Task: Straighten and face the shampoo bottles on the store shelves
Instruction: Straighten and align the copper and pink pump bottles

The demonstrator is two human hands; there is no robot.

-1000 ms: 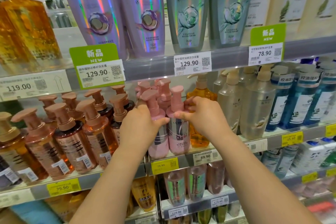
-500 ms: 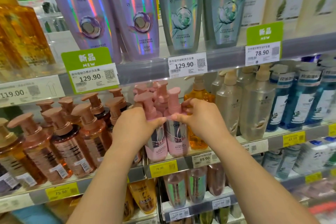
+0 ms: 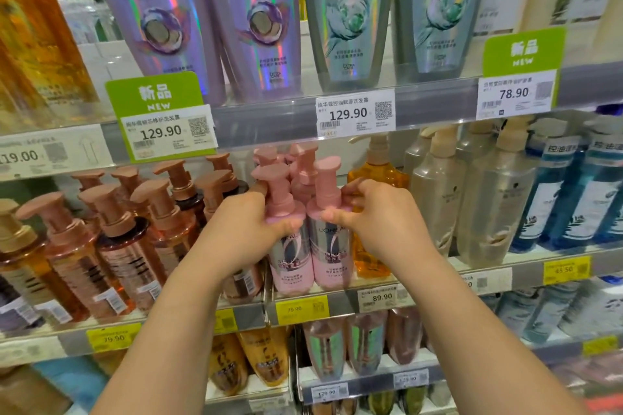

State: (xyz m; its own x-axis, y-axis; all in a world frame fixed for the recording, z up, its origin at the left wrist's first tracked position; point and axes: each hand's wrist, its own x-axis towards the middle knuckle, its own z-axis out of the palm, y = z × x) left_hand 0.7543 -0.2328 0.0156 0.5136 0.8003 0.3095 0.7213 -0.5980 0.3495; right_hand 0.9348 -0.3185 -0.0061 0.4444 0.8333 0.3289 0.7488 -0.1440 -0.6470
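Two pink pump bottles stand upright side by side at the front edge of the middle shelf (image 3: 337, 303). The left hand (image 3: 242, 229) grips the left pink bottle (image 3: 288, 256) at its shoulder; the right hand (image 3: 381, 222) pinches the right pink bottle (image 3: 328, 253) below its pump. An amber bottle (image 3: 374, 178) stands just beside them.

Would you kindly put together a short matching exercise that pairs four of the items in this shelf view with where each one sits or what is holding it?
Column A
1. left pink pump bottle with silver label
2. right pink pump bottle with silver label
3. amber orange pump bottle
4. lilac holographic bottles

Column B
a. on the shelf above the pink bottles
b. gripped by the right hand
c. just right of the pink pair, behind the right hand
d. gripped by the left hand

Pairs: 1-d, 2-b, 3-c, 4-a
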